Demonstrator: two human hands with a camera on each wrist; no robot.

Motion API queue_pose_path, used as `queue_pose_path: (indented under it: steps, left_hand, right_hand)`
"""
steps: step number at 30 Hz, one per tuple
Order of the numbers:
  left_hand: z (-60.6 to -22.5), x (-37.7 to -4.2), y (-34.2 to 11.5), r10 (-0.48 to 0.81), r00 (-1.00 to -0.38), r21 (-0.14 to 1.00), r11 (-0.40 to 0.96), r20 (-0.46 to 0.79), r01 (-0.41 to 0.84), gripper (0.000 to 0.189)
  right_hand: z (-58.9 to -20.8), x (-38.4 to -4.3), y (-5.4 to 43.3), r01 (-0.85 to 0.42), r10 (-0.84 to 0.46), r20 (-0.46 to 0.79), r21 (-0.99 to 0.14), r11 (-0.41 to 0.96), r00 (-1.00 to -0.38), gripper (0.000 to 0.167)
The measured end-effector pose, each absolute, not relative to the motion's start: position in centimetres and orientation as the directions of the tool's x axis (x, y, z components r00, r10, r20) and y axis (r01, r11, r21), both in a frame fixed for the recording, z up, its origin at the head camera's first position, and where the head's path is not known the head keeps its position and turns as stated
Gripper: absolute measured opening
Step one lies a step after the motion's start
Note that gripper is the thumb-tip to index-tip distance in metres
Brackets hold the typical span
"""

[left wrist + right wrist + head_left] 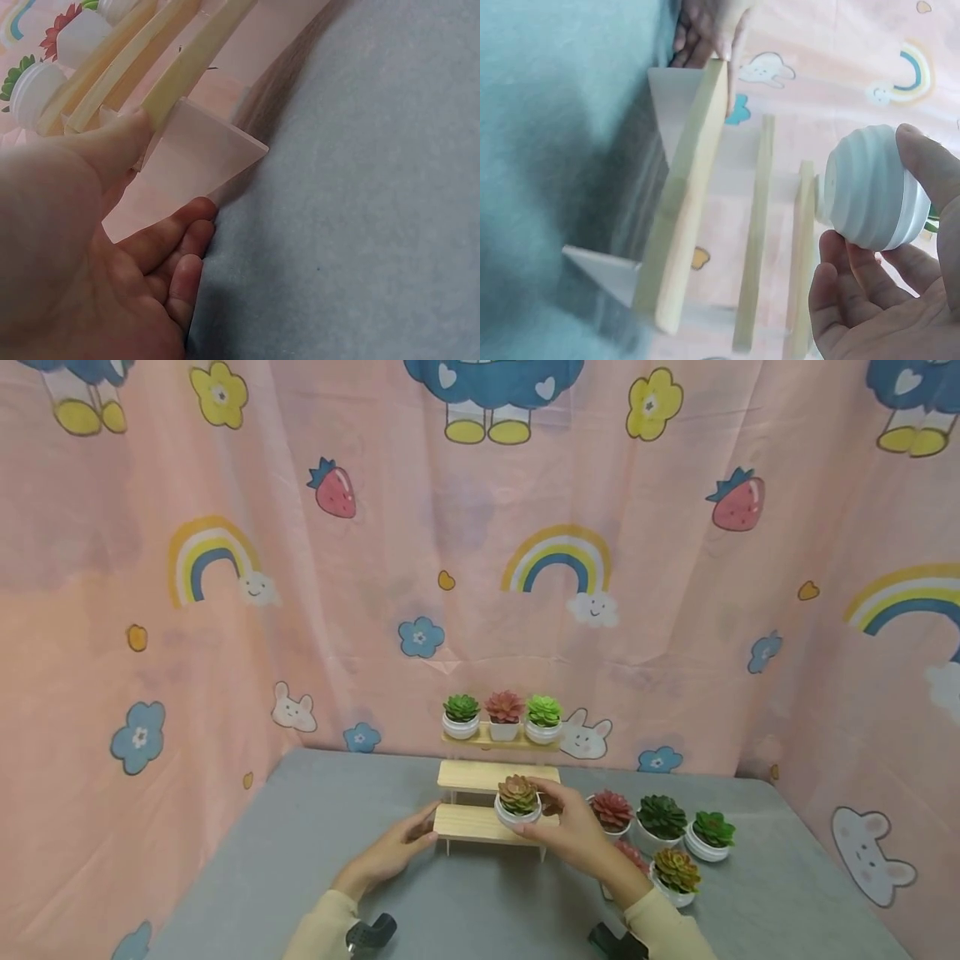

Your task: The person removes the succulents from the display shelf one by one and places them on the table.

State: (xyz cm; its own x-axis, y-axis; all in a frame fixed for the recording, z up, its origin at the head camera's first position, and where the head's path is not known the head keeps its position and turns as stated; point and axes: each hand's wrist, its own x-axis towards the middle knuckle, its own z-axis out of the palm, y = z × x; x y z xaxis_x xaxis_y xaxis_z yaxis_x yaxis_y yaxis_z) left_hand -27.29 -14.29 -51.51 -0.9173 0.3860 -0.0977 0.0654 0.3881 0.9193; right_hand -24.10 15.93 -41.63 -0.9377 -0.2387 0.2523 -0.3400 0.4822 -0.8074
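Note:
A three-tier wooden display stand [480, 823] with white side supports [206, 146] stands on the table. My left hand [392, 853] holds the left end of its lowest board [681, 202], thumb [124, 139] against the wood and the other fingers lower, near the support. My right hand [573, 831] grips a potted succulent [517, 799] with brownish-green leaves, above the lowest board. Its white ribbed pot [870, 187] sits tilted between thumb and fingers in the right wrist view. On the top board are a dark green succulent [461, 716], a red one [505, 714] and a bright green one [543, 718].
Right of the stand, several potted succulents cluster on the grey table [247, 860], among them a red one [611, 814], a dark green one [660, 822], a smaller green one [711, 835] and a yellow-brown one [675, 875]. A pink patterned curtain [480, 635] hangs behind.

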Motion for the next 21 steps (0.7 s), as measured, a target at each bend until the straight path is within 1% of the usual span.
queue_pose_path:
  steps: [9, 15, 21]
  left_hand:
    - [-51.6, -27.3, -14.4, 0.39, -0.917, 0.919, 0.385, -0.081, 0.083, 0.062]
    - [-51.3, -27.2, -14.4, 0.394, -0.915, 0.921, 0.383, -0.088, 0.076, 0.066]
    - [-51.5, -27.2, -14.4, 0.394, -0.914, 0.921, 0.383, -0.099, 0.066, 0.066]
  right_hand:
    - [-42.1, -22.4, 19.3, -0.272, -0.2, 0.193, -0.802, 0.532, -0.961, 0.066]
    - [-42.1, -21.4, 21.7, -0.246, -0.179, 0.177, -0.811, 0.531, -0.968, 0.067]
    - [-42.3, -20.6, 23.9, -0.173, -0.128, 0.125, -0.844, 0.508, -0.984, 0.072]
